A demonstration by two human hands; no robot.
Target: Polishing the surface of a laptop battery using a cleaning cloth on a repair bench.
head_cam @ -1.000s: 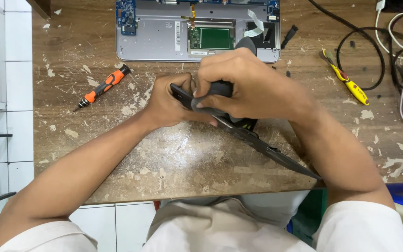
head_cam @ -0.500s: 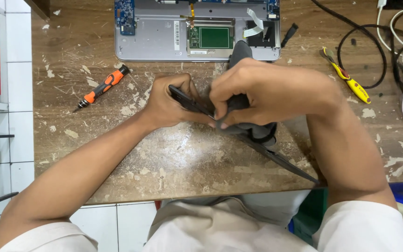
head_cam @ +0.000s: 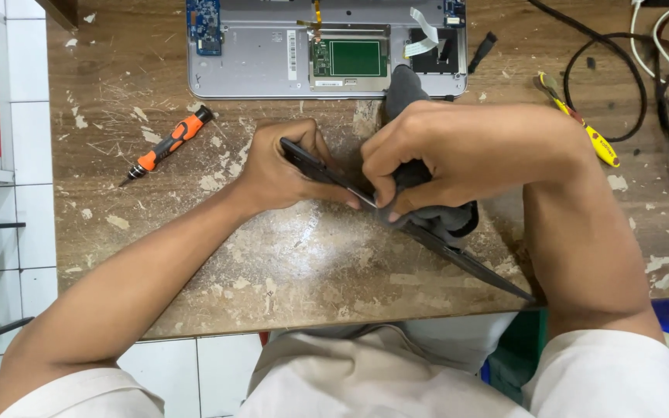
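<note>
A thin black panel [head_cam: 458, 255] stands on edge, slanting from the middle of the worn wooden bench [head_cam: 288, 271] toward its front right edge. My left hand [head_cam: 284, 170] grips the panel's upper left end. My right hand [head_cam: 458, 151] holds a dark grey cloth [head_cam: 408, 89] pressed against the panel near its middle, fingers curled over the top edge. Part of the cloth sticks up behind my knuckles and bunches below them.
An opened silver laptop base [head_cam: 265, 58] with a green board and ribbon cables lies at the bench's far edge. An orange screwdriver [head_cam: 168, 143] rests at the left. A yellow-handled tool [head_cam: 586, 131] and black and white cables [head_cam: 644, 70] lie at the right.
My right hand with the cloth has slid right and downward along the panel's edge. My left hand has stayed at the panel's upper end.
</note>
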